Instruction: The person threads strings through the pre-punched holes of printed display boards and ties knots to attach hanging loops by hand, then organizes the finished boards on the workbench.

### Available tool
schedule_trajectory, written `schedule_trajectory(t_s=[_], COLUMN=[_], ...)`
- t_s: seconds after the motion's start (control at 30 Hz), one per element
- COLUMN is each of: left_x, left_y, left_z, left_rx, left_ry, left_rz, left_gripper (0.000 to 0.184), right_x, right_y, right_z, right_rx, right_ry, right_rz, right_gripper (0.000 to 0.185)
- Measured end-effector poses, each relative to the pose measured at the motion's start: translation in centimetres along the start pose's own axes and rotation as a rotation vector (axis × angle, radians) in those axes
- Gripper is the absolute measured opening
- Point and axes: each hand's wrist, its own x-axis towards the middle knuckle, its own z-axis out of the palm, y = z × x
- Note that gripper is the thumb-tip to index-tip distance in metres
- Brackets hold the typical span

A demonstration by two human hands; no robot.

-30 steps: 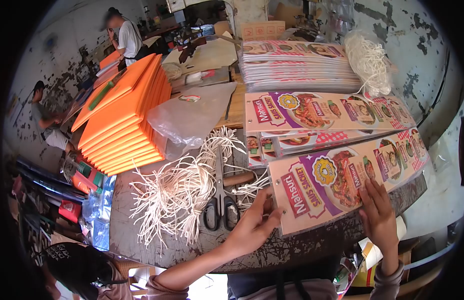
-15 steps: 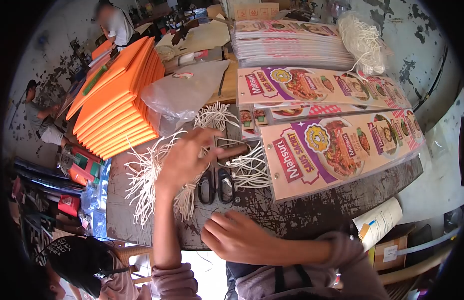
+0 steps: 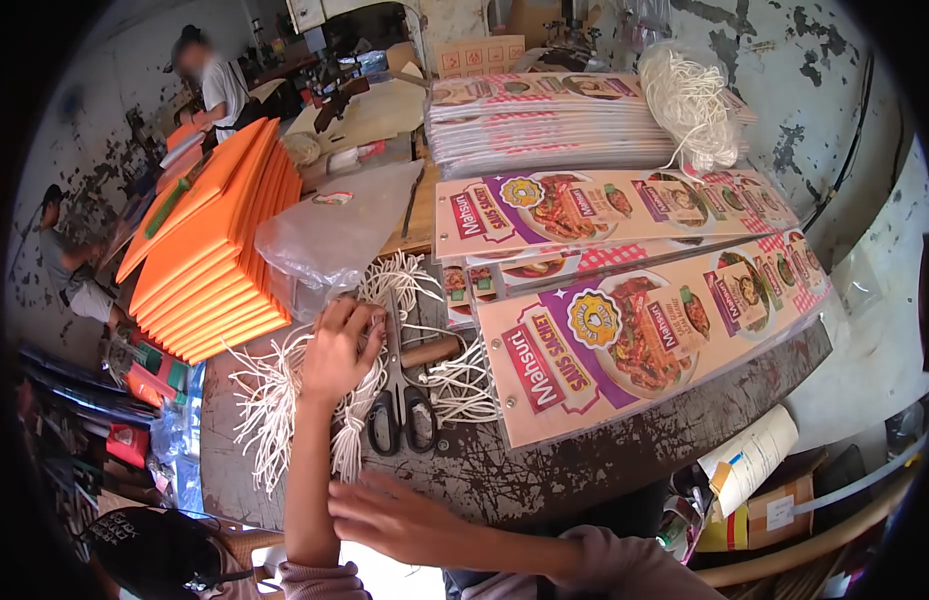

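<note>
Cards (image 3: pixel 649 340) now released, left hand (image 3: pixel 336 348) curled over cords (image 3: pixel 267 405), grip unclear, right hand (image 3: pixel 394 518) open

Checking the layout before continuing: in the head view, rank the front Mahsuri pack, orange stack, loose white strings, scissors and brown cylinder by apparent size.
1. Front Mahsuri pack
2. Orange stack and loose white strings: order unsure, the left hand hides some strings
3. Scissors
4. Brown cylinder

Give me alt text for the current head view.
A person's left hand is at a heap of white cords on a table, beside scissors; the right hand is near the front edge. Printed Mahsuri packs lie to the right, an orange stack to the left.
</note>
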Motion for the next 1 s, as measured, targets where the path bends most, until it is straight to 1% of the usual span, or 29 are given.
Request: schedule_trajectory(t_s=[0.03, 0.07, 0.1, 0.13, 0.17, 0.23, 0.3, 0.33, 0.4, 0.43, 0.47, 0.5, 0.57, 0.6, 0.63, 0.7, 0.77, 0.83, 0.87, 0.93, 0.97, 1.0], left_x=[0.0, 0.1, 0.1, 0.1, 0.1, 0.2, 0.2, 0.3, 0.2, 0.3, 0.3, 0.4, 1.0, 1.6, 2.0, 2.5, 1.7, 0.9, 0.5, 0.0, 0.0, 0.0], left_y=[0.0, -0.1, -0.1, 0.0, 0.0, -0.1, -0.3, -0.2, -0.2, -0.1, 0.3, 0.9, 2.5, 3.7, 5.2, 8.3, 10.4, 11.5, 11.3, 10.6, 10.0, 9.2], left_z=[0.0, 0.0, 0.0, -0.1, -0.1, 0.0, -0.1, -0.2, -0.3, -0.4, -0.7, -1.2, -2.9, -4.0, -4.7, -5.1, -4.4, -3.8, -3.7, -3.0, -2.8, -2.6], left_rx=[0.008, 0.014, 0.015, 0.015, 0.014, 0.021, 0.032, 0.054, 0.080, 0.110, 0.191, 0.188, 0.410, 0.476, 0.477, 0.005, -0.503, -0.759, -0.756, -0.712, -0.708, -0.508], left_ry=[0.002, 0.006, 0.008, 0.006, 0.004, 0.033, 0.020, 0.018, 0.004, -0.004, -0.023, -0.019, -0.012, 0.090, 0.087, 0.251, 0.109, -0.173, -0.163, -0.299, -0.298, -0.194], left_rz=[0.007, 0.015, 0.019, 0.021, 0.021, 0.045, 0.049, 0.067, 0.068, 0.078, 0.066, 0.059, 0.042, 0.077, 0.086, -0.134, -0.288, -0.441, -0.444, -0.396, -0.398, -0.300], left_gripper=[0.017, 0.017, 0.017, 0.017, 0.017, 0.016, 0.015, 0.014, 0.014, 0.014, 0.015, 0.015, 0.015, 0.012, 0.012, 0.008, 0.007, 0.009, 0.009, 0.012, 0.012, 0.010], right_x=[-1.8, -2.6, -4.3, -5.4, -6.8, -10.4, -15.3, -21.4, -23.3, -23.1, -23.9, -24.4, -23.4, -22.1, -19.7, -14.1, -8.6, -3.5, -1.7, 1.1, 2.2, 3.1], right_y=[0.0, -1.7, -2.0, -3.1, -2.7, -2.9, -2.7, -2.7, -4.9, -6.6, -8.2, -9.4, -9.5, -8.6, -7.9, -5.7, -3.9, -2.5, -2.0, -0.8, -0.1, 0.6], right_z=[1.0, -1.5, -2.4, -6.2, -8.8, -13.4, -18.7, -20.0, -26.4, -28.7, -30.0, -30.7, -31.6, -31.4, -31.3, -31.5, -29.8, -28.0, -27.0, -26.0, -25.8, -25.7], right_rx=[0.194, 0.388, 0.611, 0.651, 0.824, 1.204, 1.188, 1.090, 0.777, 0.655, 0.571, 0.473, 0.140, 0.102, 0.113, -0.064, 0.033, 0.011, -0.028, -0.061, -0.180, -0.298], right_ry=[-0.009, -0.006, -0.406, -0.263, -0.375, -0.252, -0.405, -0.364, -0.440, -0.247, 0.057, 0.365, 0.548, 0.628, 0.572, 0.145, 0.005, -0.116, -0.159, -0.207, -0.296, -0.382], right_rz=[-0.062, 0.063, 0.218, 0.191, 0.253, 0.389, 0.622, 0.572, 0.918, 1.045, 1.165, 1.262, 1.114, 0.935, 0.833, 0.582, 0.550, 0.531, 0.551, 0.568, 0.479, 0.390], right_gripper=[0.029, 0.025, 0.021, 0.013, 0.011, 0.013, 0.012, 0.019, 0.015, 0.012, 0.010, 0.007, 0.002, 0.003, 0.006, 0.013, 0.015, 0.020, 0.022, 0.024, 0.024, 0.025])
